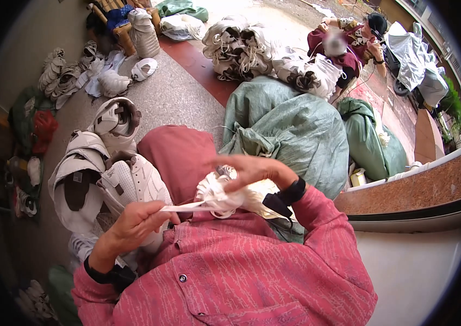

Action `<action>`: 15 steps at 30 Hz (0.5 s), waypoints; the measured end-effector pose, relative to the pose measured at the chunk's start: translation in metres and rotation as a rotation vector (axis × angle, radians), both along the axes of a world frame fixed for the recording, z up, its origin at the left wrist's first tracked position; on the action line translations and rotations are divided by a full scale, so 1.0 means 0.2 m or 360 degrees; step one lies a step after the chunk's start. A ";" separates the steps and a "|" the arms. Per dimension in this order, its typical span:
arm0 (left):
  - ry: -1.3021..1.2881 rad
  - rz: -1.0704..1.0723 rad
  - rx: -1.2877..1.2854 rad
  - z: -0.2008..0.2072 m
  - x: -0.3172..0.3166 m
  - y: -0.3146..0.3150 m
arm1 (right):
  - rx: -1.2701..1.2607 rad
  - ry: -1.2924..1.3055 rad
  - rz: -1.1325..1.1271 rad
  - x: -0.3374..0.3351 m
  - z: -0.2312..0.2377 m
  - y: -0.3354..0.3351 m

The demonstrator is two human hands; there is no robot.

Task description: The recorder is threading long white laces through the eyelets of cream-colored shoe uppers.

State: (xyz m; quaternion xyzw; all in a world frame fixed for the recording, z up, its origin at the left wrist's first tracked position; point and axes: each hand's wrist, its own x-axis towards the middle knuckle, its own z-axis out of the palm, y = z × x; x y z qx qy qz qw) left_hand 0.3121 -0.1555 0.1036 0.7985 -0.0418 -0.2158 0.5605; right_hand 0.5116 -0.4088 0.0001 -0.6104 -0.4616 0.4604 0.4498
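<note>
My left hand is closed on the end of some white shoelaces, stretched flat toward the right. They run to a bundle of white laces lying on my lap. Over this bundle hovers my right hand, fingers extended and a little blurred, with the thumb apart. Whether its fingertips touch the laces is hard to make out. Beside my left hand, white sneakers are piled up, with brown linings showing in some. Black bands circle both wrists.
A large green sack bulges in front of me, with a smaller green sack to its right. Heaps of white shoes lie beyond. Another person sits at the far right. A stone-faced ledge runs along my right.
</note>
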 end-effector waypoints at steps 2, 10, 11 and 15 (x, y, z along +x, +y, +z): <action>-0.0003 0.0054 0.0081 0.02 -0.06 0.02 | -0.0016 0.0045 0.0132 -0.05 -0.11 0.00; -0.0593 0.0862 -0.0366 0.11 -0.29 0.21 | 0.0211 -0.0476 -0.0105 -0.26 -0.01 0.05; -0.0663 0.0941 -0.0563 0.11 -0.32 0.27 | 0.0289 -0.0685 -0.0175 -0.30 0.02 0.06; -0.0980 0.1607 -0.1253 0.22 -0.53 0.55 | 0.0436 -0.1418 -0.0730 -0.24 0.21 0.01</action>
